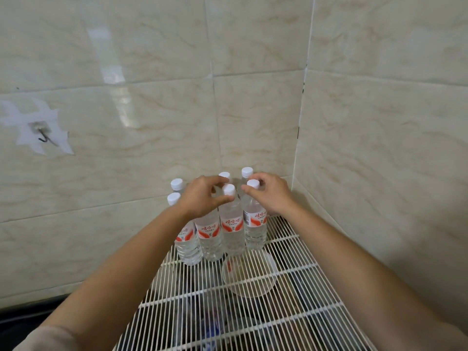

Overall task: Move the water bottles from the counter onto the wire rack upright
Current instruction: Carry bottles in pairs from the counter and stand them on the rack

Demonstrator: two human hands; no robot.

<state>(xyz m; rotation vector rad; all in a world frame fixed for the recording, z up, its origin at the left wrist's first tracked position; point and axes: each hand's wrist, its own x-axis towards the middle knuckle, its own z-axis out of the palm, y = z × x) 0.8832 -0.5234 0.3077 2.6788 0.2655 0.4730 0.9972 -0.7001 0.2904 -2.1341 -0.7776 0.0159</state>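
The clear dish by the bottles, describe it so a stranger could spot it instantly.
Find the white wire rack in the tiled corner. Just in front of the upright water bottles at its back lies the clear dish. Unlike them it is low, round and unlabelled, with no cap.

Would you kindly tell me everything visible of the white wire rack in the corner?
The white wire rack is a flat grid of thin parallel wires crossed by thicker bars, seemingly coated metal. It sits in the tiled corner, bearing upright clear water bottles at its back and a clear round dish. Dark items show through beneath.
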